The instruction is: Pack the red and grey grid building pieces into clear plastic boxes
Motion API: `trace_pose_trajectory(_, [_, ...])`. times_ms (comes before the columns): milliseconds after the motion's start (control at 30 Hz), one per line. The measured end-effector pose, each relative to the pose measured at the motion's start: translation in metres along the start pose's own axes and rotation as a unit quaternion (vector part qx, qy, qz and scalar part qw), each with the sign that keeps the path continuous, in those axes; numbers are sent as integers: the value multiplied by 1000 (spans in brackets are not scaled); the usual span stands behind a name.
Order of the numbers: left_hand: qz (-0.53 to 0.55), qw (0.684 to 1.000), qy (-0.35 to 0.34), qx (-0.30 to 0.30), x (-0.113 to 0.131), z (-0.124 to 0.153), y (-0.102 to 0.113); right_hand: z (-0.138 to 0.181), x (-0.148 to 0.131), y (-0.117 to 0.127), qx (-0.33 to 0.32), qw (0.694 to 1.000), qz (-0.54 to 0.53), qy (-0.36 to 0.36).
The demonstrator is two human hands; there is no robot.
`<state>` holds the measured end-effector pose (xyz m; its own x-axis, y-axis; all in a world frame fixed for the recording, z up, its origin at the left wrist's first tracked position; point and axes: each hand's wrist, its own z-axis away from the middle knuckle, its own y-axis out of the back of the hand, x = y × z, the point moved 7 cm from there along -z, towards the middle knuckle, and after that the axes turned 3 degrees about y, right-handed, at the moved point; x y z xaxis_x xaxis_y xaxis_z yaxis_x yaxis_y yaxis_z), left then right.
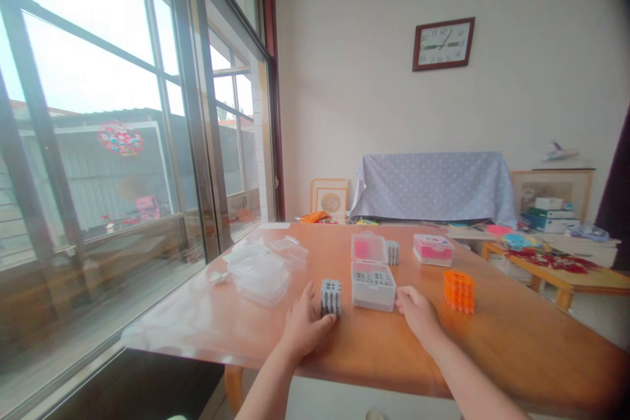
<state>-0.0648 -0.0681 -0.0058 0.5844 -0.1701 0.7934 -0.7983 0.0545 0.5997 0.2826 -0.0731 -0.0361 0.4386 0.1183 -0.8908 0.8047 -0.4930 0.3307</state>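
Observation:
A grey stack of small slotted plastic pieces (331, 296) stands upright on the table. My left hand (306, 325) is spread beside it, fingers along its left side and thumb across its lower front, with a slight gap at the fingers. Just right of the stack is a clear plastic box (373, 298) with its lid (369, 249) tipped back, and grey pieces (371, 277) fill it. My right hand (417, 310) is at the box's right wall, fingers curled in; whether they pinch anything is hidden. Behind the box stands another grey stack (392, 253).
Several clear empty boxes and lids (260, 272) lie at the table's left. An orange stack of pieces (459, 292) stands at the right, with a closed box with pink contents (433, 250) farther back. The wooden table (364, 354) ends close to my forearms. Windows run along the left.

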Motion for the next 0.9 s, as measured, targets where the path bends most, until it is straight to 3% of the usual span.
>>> trace_pose_trajectory(133, [-60,996,-15,59,5,9,0,3,-2,2,11,1000,8,6])
trace_pose_trajectory(433, [-134,988,-41,58,9,11,-9,22,-30,11,52,995,44,66])
trace_pose_trajectory(567, [-137,987,-56,68,8,9,-9,27,-47,1,22,990,93,108])
trace_pose_trajectory(733, [-198,976,-60,69,17,13,-7,14,-47,-13,-26,984,126,122])
trace_pose_trajectory(900, [-235,968,-53,64,25,19,-4,6,-48,-14,-56,987,72,132])
